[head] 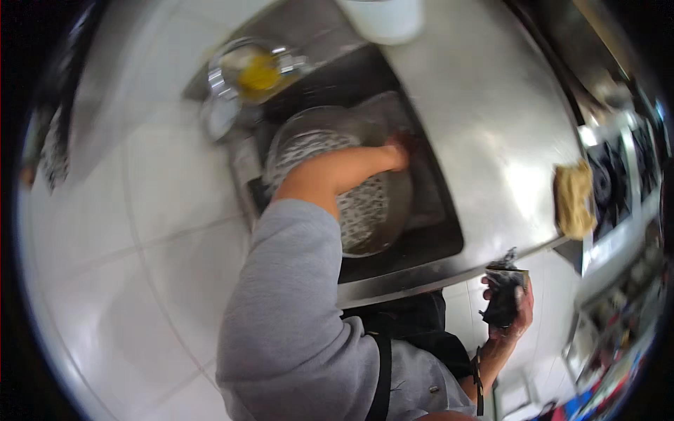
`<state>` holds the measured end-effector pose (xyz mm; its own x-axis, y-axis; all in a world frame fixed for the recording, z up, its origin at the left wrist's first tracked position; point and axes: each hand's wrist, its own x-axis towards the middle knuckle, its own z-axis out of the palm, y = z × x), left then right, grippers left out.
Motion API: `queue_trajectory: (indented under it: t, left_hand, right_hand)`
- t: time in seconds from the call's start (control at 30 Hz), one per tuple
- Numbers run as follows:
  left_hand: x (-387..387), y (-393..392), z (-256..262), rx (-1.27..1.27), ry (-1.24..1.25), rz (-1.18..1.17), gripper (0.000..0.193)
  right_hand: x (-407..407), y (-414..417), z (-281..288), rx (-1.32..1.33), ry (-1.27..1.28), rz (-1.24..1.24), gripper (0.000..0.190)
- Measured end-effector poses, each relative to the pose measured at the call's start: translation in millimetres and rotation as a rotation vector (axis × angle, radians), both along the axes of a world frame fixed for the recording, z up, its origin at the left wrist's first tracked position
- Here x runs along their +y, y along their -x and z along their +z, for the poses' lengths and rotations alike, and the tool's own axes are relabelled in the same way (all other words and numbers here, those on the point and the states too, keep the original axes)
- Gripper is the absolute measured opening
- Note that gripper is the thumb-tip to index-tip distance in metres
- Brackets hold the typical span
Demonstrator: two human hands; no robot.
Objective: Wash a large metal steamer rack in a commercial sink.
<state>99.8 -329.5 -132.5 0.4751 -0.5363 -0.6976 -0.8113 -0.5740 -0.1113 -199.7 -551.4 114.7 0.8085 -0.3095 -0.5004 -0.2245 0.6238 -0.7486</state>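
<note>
My left hand (pixel 398 151), blurred, reaches over a large round basin (pixel 403 210) standing in the sink (pixel 442 231). Foamy water (pixel 363 210) lies in the basin. Whether that hand grips anything cannot be made out. Past the right end of the sink's front edge, my right hand (pixel 518 310) is closed around a dark scouring pad (pixel 503 305) with a yellowish edge and suds on top. Up and left of the basin sits a shiny metal vessel (pixel 216 79) with something yellow (pixel 259 76) in it; a pale, blurred item (pixel 220 117) is beside it.
A stainless steel counter (pixel 479 105) runs along the sink's right side. A white bucket (pixel 389 21) stands on it at the top, and a crumpled tan cloth (pixel 574 200) lies by its right edge. Beyond are stove burners (pixel 605 173); a rack (pixel 584 337) stands at lower right.
</note>
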Motion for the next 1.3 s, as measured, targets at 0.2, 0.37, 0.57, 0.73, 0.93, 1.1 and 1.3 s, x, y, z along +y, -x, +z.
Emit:
queue_trajectory:
  t: [0.2,0.37,0.57,0.73,0.93,1.1,1.3]
  left_hand:
    - [155,-26,226,-0.089,-0.065,0.346,0.026]
    - [325,-83,261,-0.255,0.942,1.51,0.02]
    - [411,-124,197,0.455,1.277,1.892,0.019]
    - [313,-66,249,0.347,1.474,1.58,0.016]
    - [267,-6,253,0.151,1.716,1.854,0.016]
    - [292,-3,264,-0.269,1.907,2.109,0.03]
    - [235,-33,311,-0.537,1.742,1.055,0.058]
  right_hand:
    - [0,-53,8,-0.105,-0.057,0.332,0.06]
    - [42,-121,2,-0.112,-0.179,0.587,0.049]
    - [142,-183,-32,0.047,-0.254,0.844,0.042]
    - [259,-265,-60,0.05,-0.352,0.782,0.032]
    - [366,-364,-80,-0.272,0.687,0.546,0.045]
    - [385,-405,-76,-0.536,1.082,0.707,0.068]
    - [367,-410,-81,-0.963,1.638,0.953,0.048]
